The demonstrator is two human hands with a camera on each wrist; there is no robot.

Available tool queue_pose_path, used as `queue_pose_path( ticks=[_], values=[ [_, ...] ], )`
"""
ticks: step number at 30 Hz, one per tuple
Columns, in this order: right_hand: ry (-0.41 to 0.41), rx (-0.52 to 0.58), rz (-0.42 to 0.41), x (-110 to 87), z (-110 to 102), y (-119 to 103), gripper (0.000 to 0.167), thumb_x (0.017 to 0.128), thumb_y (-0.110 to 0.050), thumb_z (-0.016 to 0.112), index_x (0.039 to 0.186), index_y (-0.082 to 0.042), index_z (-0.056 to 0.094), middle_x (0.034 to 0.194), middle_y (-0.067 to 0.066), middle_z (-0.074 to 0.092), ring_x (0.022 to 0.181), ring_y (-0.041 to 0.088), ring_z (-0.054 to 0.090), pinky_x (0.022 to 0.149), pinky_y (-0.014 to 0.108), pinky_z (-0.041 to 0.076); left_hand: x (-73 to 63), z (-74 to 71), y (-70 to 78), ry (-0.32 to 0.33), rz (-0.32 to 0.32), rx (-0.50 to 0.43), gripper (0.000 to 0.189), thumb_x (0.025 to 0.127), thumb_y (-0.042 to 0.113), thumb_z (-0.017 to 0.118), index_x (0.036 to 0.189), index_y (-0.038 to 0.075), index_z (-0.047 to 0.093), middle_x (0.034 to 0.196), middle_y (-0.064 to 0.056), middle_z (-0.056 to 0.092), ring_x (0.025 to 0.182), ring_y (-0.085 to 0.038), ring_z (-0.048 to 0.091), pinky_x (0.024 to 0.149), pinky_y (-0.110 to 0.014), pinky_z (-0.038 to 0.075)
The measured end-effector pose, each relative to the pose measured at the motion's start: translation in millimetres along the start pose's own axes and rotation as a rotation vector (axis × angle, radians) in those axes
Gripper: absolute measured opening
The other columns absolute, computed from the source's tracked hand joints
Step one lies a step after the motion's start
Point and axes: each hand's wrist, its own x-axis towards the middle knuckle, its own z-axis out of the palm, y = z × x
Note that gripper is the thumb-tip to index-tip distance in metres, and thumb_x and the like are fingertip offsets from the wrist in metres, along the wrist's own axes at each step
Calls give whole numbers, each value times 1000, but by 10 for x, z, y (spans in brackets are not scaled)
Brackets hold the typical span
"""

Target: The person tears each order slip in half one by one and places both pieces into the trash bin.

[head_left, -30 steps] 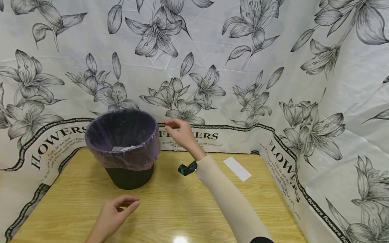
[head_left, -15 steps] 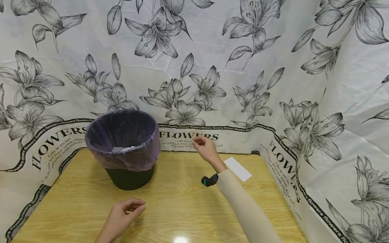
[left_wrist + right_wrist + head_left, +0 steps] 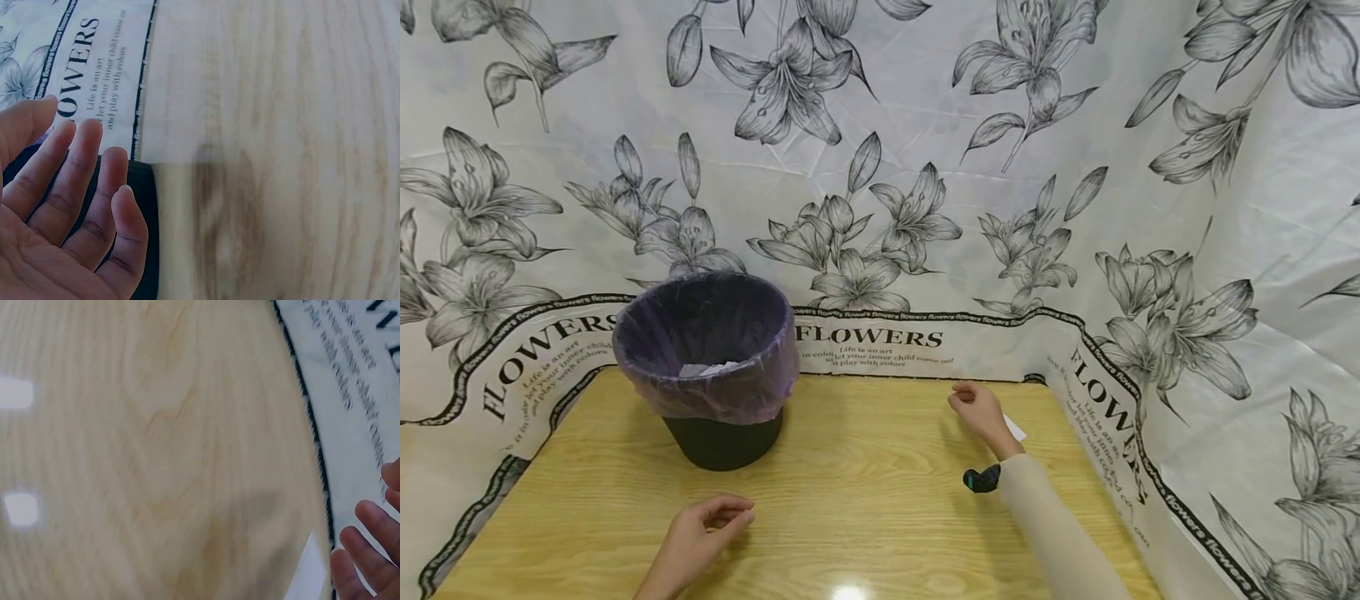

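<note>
My right hand (image 3: 983, 414) hovers over the right part of the table, overlapping a white paper strip (image 3: 1014, 427) in the head view. Its fingers are loosely bent and nothing lies in them; in the right wrist view the strip's pointed corner (image 3: 308, 575) shows beside the fingertips. Most of the strip is hidden behind the hand. My left hand (image 3: 700, 533) stays above the front of the table, holding nothing, its relaxed fingers spread in the left wrist view. Beyond it stands a black bin (image 3: 722, 442) with a purple liner (image 3: 767, 387) folded over its rim. Pale paper pieces (image 3: 707, 368) lie inside.
The wooden table (image 3: 865, 467) is bordered at the back and sides by a white flower-printed cloth (image 3: 880, 342). A dark wrist strap with a device (image 3: 981, 479) hangs at the right wrist.
My right hand has moved from beside the bin's rim rightward and down to the paper strip, now covering most of it. The left hand has shifted slightly right; the bin stays put.
</note>
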Motion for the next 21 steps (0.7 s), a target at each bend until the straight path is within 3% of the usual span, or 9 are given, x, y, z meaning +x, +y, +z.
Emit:
queue_pose_path(
  ticks=[11,21],
  values=[
    [78,-28,53,-196,-143,489,37,103,-14,59,133,7,60,126,29,65,117,42,62,96,53,53,47,66,-82,-27,24,-37,31,96,30,74,115,5,75,101,-6,77,88,-17,70,75,-23,56],
    [85,-3,24,-277,-45,581,34,102,-13,62,130,7,63,123,27,67,116,42,63,95,49,55,83,122,-81,-15,67,-25,28,96,29,75,112,6,76,98,-3,76,87,-13,69,76,-23,55]
  ],
)
